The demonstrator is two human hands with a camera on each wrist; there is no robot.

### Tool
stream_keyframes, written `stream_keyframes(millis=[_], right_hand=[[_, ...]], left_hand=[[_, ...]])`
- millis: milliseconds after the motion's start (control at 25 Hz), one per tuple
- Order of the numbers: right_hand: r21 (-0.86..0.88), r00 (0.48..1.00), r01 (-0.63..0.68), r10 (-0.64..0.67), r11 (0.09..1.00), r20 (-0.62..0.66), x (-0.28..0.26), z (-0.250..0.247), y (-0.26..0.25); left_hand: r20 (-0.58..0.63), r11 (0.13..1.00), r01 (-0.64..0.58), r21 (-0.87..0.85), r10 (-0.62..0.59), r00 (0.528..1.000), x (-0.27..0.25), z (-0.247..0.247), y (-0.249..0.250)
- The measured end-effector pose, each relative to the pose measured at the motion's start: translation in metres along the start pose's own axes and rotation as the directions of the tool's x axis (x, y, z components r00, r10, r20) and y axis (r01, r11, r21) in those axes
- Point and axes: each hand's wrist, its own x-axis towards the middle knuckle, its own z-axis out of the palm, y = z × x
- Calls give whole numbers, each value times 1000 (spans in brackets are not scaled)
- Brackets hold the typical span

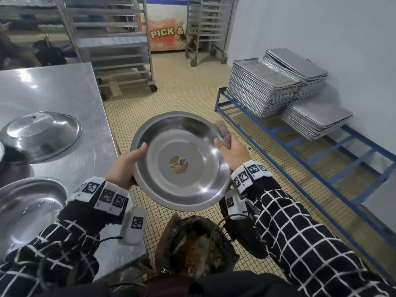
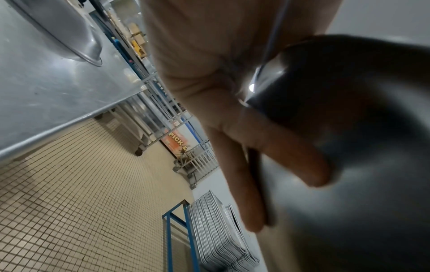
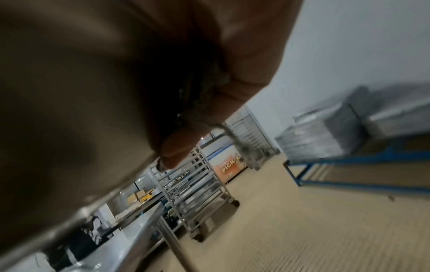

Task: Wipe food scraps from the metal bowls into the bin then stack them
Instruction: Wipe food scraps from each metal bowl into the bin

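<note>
A wide metal bowl [image 1: 182, 159] with a round sticker at its centre is held level over the tiled floor, just beyond a dark bin [image 1: 192, 245] full of brown scraps. My left hand [image 1: 132, 163] grips its left rim with the thumb inside; its fingers [image 2: 279, 152] lie under the bowl [image 2: 360, 128]. My right hand [image 1: 231, 151] grips the right rim, thumb over the edge, and pins a grey cloth [image 1: 224, 133] against the bowl's outside. The cloth [image 3: 209, 103] shows by the fingers in the right wrist view. No scraps show inside the bowl.
A steel table [image 1: 64, 91] at my left carries an upturned metal bowl [image 1: 40, 136] and another bowl [image 1: 30, 202] nearer me. Stacked baking trays [image 1: 263, 88] sit on a blue frame [image 1: 300, 146] along the right wall. Wheeled racks [image 1: 111, 39] stand at the back.
</note>
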Motion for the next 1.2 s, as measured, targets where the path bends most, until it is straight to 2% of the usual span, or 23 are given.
stream_keyframes(millis=[120,240,360,440,560,640,720,800,840,880,960,1040,1120,1200], right_hand=[[56,996,-89,90,994,-11,-9,2,6],[256,969,-174,212,951,-129,-20,16,5],[467,935,-160,286,870,-212,-31,35,-11],[539,936,-97,262,837,-238,-39,42,-22],[530,953,-63,210,846,-220,-47,42,-28],[470,966,-62,171,880,-193,-49,40,-24],[348,966,-18,105,937,-235,-50,42,-20],[175,974,87,-47,981,-222,-54,48,-19],[61,975,173,-162,983,-150,-58,54,-20],[-64,958,283,-286,957,-36,-64,62,-21],[-256,860,507,-461,823,221,-78,78,-24],[-307,771,624,-502,719,392,-84,88,-23],[-347,744,651,-475,676,471,-75,84,-16],[-498,784,618,-424,609,453,-54,72,-5]], left_hand=[[-71,998,-39,40,42,997,2,-3,-3],[-145,975,-212,64,220,965,-4,6,-7],[-96,949,-303,85,310,946,-13,30,-13],[-148,959,-278,64,284,947,-16,43,-14],[-250,973,-221,-67,198,948,-10,38,-9],[-299,968,-235,-90,199,933,-7,27,-4],[-308,971,-230,-63,200,930,-5,19,-1],[-311,975,-217,-38,195,930,-4,14,-2],[-308,978,-204,-34,184,933,-4,13,-3],[-299,981,-192,-34,173,938,-5,13,-2],[-278,980,-197,-36,179,944,-8,15,-1],[-272,976,-218,-25,203,941,-12,17,4],[-277,974,-225,-27,209,938,-14,15,7],[-293,969,-243,-40,221,930,-14,12,10]])
